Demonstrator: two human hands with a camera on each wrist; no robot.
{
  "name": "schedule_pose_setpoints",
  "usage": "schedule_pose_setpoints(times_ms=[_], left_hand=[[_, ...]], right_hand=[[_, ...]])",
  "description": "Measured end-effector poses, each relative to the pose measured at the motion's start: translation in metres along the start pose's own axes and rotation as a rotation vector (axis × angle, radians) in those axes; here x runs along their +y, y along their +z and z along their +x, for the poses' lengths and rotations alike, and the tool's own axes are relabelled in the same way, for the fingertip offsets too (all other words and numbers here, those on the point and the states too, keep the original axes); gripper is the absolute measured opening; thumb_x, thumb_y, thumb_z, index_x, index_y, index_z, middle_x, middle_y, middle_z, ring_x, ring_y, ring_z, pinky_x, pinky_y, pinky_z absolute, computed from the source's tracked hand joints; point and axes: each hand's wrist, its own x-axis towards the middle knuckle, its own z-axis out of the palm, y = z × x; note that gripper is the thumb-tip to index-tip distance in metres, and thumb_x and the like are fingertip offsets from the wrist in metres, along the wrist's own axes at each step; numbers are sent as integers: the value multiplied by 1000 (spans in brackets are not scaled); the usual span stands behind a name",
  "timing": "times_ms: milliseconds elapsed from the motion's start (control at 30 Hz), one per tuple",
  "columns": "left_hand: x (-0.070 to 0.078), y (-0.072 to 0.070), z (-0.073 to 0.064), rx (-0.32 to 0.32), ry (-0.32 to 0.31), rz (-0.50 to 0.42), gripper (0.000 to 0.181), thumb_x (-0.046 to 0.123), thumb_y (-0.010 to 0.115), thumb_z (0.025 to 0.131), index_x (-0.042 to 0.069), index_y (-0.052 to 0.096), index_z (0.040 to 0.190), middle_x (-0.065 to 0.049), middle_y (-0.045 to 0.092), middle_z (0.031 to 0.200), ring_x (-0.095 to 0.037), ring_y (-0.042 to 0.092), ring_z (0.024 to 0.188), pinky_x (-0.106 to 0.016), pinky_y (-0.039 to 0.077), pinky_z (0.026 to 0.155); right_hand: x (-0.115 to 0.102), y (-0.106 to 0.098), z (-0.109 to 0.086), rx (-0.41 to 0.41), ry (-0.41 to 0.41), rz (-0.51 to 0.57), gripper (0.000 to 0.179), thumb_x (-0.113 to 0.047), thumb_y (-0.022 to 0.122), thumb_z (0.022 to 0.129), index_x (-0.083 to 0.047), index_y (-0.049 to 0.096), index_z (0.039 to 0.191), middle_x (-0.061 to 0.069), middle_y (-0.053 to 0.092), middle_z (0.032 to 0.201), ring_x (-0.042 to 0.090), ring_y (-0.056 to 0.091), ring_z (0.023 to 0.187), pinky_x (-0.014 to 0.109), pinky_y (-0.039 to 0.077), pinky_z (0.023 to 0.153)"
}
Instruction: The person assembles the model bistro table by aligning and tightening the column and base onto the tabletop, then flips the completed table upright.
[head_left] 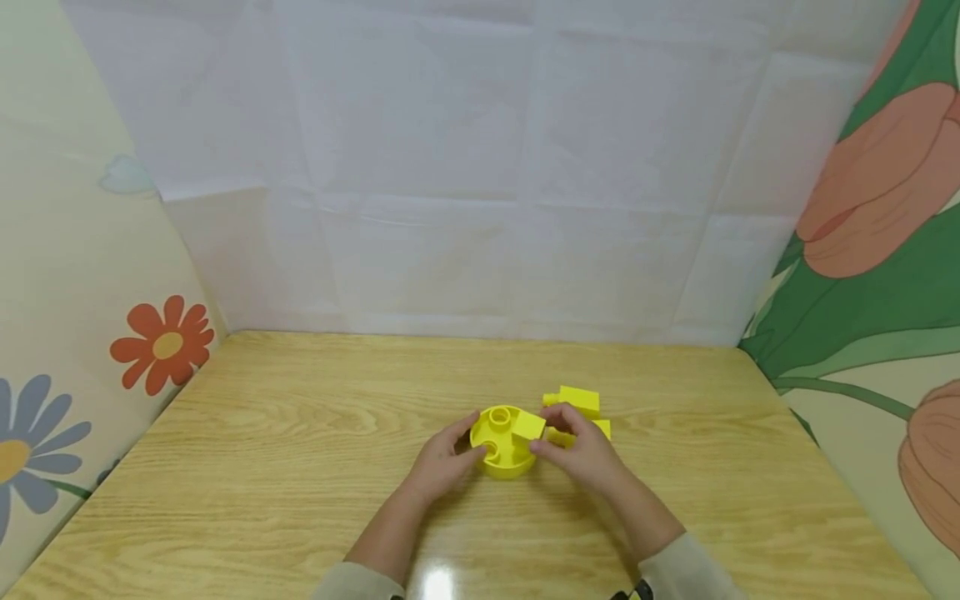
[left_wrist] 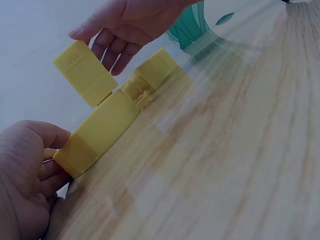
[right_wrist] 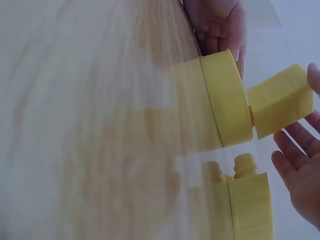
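Observation:
A round, shallow yellow plastic base (head_left: 504, 465) with ring-shaped sockets inside lies on the table. My left hand (head_left: 446, 460) holds its left rim between thumb and fingers. A yellow block (head_left: 529, 425) stands tilted in the right part of the base. My right hand (head_left: 583, 454) pinches this block by its upper end, thumb on the near side. In the right wrist view, the block (right_wrist: 282, 100) leans out from the base (right_wrist: 226, 100), its narrow lower end at the base's open side. Whether that end is seated in a socket is hidden.
Two more yellow blocks with knobbed ends lie beyond the right hand: a farther block (head_left: 580, 401) and a nearer block (head_left: 603, 429) partly covered by that hand. The wooden table (head_left: 315, 400) meets a white sheet (head_left: 450, 250) behind and flower-patterned cloths at both sides.

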Motion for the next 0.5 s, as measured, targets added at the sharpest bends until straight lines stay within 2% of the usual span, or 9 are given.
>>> schedule_pose_setpoints(times_ms=[100,200,333,400,500], left_hand=[[0,-1,-1,-4,-3,1,58,18,62,94,2,43,146,-18,43,151,-37,38,141,-52,30,118],[1,-1,-1,-7,-8,-4,58,19,62,94,3,43,147,-18,43,152,-37,37,142,-53,28,118],[0,-1,0,-12,-12,-24,59,20,62,94,4,43,147,-17,42,152,-37,36,143,-53,28,119],[0,-1,0,-14,-10,-33,59,19,63,94,4,43,147,-17,42,152,-37,36,143,-53,28,119],[-1,0,0,-13,-6,-39,59,19,63,94,2,43,146,-18,43,151,-37,37,142,-52,28,118]], right_hand=[[0,-3,-1,-45,-57,-5,35,-22,69,91,-7,59,122,10,64,121,30,59,116,49,49,102],[0,-3,1,-75,-102,-16,40,-22,67,93,-5,57,128,12,63,124,27,59,112,40,52,95],[-2,1,6,-90,-82,-30,47,-30,67,93,-8,56,133,8,62,125,19,56,105,30,49,88],[-2,5,8,-98,-69,-38,50,-32,67,93,-9,55,135,8,61,125,19,55,106,31,49,89],[-3,10,12,-111,-63,-35,53,-33,66,94,-8,52,139,9,61,130,24,56,113,41,49,96]])
